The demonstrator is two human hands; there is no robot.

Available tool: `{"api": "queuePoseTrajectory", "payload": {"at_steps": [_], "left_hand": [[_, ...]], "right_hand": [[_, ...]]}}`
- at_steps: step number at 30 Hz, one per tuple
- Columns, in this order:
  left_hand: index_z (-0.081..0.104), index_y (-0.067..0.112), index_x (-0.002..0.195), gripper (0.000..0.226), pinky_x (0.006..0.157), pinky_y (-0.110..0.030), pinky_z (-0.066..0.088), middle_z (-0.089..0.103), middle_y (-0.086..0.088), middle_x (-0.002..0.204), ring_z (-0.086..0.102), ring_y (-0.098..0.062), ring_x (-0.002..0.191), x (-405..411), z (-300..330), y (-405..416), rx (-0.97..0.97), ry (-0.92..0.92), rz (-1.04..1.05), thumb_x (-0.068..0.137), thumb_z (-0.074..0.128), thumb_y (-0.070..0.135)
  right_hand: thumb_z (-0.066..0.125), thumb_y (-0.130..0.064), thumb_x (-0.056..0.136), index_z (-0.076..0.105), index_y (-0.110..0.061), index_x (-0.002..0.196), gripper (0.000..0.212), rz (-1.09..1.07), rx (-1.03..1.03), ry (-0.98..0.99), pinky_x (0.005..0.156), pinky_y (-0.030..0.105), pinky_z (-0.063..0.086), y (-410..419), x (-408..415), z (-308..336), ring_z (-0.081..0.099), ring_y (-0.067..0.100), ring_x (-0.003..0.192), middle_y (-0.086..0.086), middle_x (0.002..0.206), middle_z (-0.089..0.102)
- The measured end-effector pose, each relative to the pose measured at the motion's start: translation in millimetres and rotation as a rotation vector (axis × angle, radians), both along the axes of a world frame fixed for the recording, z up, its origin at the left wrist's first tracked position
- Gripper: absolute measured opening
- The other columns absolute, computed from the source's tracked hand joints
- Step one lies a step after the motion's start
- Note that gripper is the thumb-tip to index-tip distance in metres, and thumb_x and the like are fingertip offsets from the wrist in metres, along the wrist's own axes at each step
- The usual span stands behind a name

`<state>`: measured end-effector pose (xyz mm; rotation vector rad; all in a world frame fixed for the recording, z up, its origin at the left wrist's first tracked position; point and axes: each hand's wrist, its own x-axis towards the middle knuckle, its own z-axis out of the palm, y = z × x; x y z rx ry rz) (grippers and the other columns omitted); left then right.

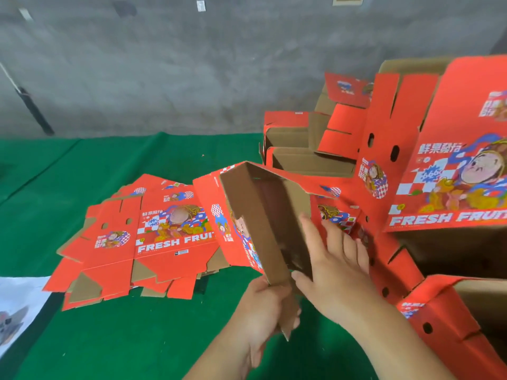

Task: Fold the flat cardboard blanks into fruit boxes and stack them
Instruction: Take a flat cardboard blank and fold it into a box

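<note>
Both hands are working one box [263,215] right now, held tilted in front of the person with its brown inside facing up. Left hand [263,305] is gripping the near flap at the box's lower corner, fingers curled round the cardboard edge; right hand [337,267] is lying flat with straight fingers pressing on the box's right wall, thumb hooking the inner edge. Walls are standing up already, so this one looks about halfway formed, with the end flaps seemingly needing tucking before it locks. On the green mat [137,338] to the left, a pile of blanks [129,242] is lying flat and fanned out, several sheets deep, so plenty of folding is remaining. To the right, finished boxes [307,157] are nesting in a stack behind, and more red boxes [452,149] are piling up tall beside the person, some tipped on edge. Judging by that, a good batch is done, though the exact count is hard to tell.
</note>
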<state>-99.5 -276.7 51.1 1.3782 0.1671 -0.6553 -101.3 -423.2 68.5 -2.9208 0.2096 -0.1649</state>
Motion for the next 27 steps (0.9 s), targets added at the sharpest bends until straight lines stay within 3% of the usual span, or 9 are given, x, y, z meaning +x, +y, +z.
{"api": "queuePoseTrajectory", "payload": {"at_steps": [3,5,9,13,15,17,21,24,27], "left_hand": [[0.061,-0.001,0.120,0.023,0.081,-0.049,0.057,0.070,-0.023,0.100,0.066,-0.032,0.086,3,19,-10,-0.225,0.090,0.033,0.106,0.046,0.010],[0.057,-0.001,0.131,0.030,0.086,-0.048,0.061,0.071,-0.021,0.115,0.068,-0.032,0.097,6,30,-15,-0.421,0.181,0.110,0.108,0.041,0.010],[0.055,-0.010,0.133,0.036,0.078,-0.042,0.064,0.070,-0.028,0.119,0.070,-0.033,0.096,11,41,-18,-0.529,0.277,0.231,0.108,0.038,0.009],[0.050,-0.016,0.135,0.039,0.101,-0.051,0.055,0.062,-0.036,0.128,0.065,-0.046,0.118,11,33,-23,-0.502,0.269,0.296,0.104,0.041,0.006],[0.051,-0.014,0.134,0.038,0.103,-0.054,0.053,0.064,-0.036,0.126,0.064,-0.045,0.119,11,27,-27,-0.498,0.270,0.305,0.103,0.043,0.006],[0.053,-0.011,0.134,0.037,0.098,-0.047,0.057,0.067,-0.031,0.123,0.068,-0.038,0.110,9,22,-27,-0.463,0.270,0.234,0.102,0.045,0.008],[0.057,0.018,0.134,0.043,0.088,-0.036,0.059,0.074,-0.007,0.120,0.072,-0.022,0.106,10,5,-16,-0.226,0.107,0.242,0.094,0.063,0.034],[0.039,0.047,0.138,0.078,0.113,-0.045,0.040,0.052,0.000,0.140,0.052,-0.015,0.126,29,-10,20,0.214,-0.214,0.521,0.067,0.066,0.064],[0.026,0.030,0.159,0.094,0.117,-0.039,0.024,0.035,-0.017,0.145,0.033,-0.030,0.136,62,-23,58,0.651,-0.674,0.457,0.077,0.067,0.049]], "right_hand": [[0.057,-0.053,0.093,-0.018,-0.050,0.155,0.097,0.097,-0.070,-0.125,0.121,0.048,0.007,-7,0,22,0.014,0.027,0.146,-0.002,0.163,0.010],[0.055,-0.046,0.094,0.012,-0.048,0.159,0.078,0.179,-0.027,-0.266,0.118,0.045,0.015,-10,2,32,0.030,0.023,0.141,-0.010,0.158,0.029],[0.056,-0.014,0.085,0.064,-0.041,0.124,0.048,0.186,0.102,-0.585,0.102,0.048,0.032,-16,-5,20,0.047,0.023,0.125,-0.016,0.139,0.055],[0.064,0.004,0.072,0.058,-0.051,0.126,0.076,0.052,0.127,-0.275,0.107,0.052,0.029,-20,-19,-20,0.030,0.031,0.137,-0.006,0.158,0.032],[0.063,-0.004,0.075,0.033,-0.061,0.141,0.092,0.027,0.151,-0.066,0.117,0.049,0.021,-29,-22,-38,0.010,0.027,0.148,-0.008,0.165,0.007],[0.062,-0.019,0.083,0.028,-0.060,0.142,0.080,0.064,0.249,-0.001,0.118,0.041,0.018,-37,-21,-51,0.005,0.020,0.150,-0.012,0.164,0.005],[0.063,-0.022,0.098,0.061,-0.032,0.122,0.026,0.062,0.502,-0.096,0.095,0.008,0.030,-48,-5,-62,0.051,0.008,0.125,-0.012,0.129,0.054],[0.057,-0.024,0.103,0.067,-0.025,0.110,0.012,0.008,0.453,-0.168,0.083,-0.001,0.032,-58,3,-65,0.051,-0.003,0.097,-0.010,0.107,0.061],[0.054,-0.028,0.105,0.064,-0.035,0.111,0.013,0.058,0.520,-0.108,0.079,0.000,0.035,-65,3,-63,0.052,-0.014,0.099,-0.014,0.109,0.064]]}}
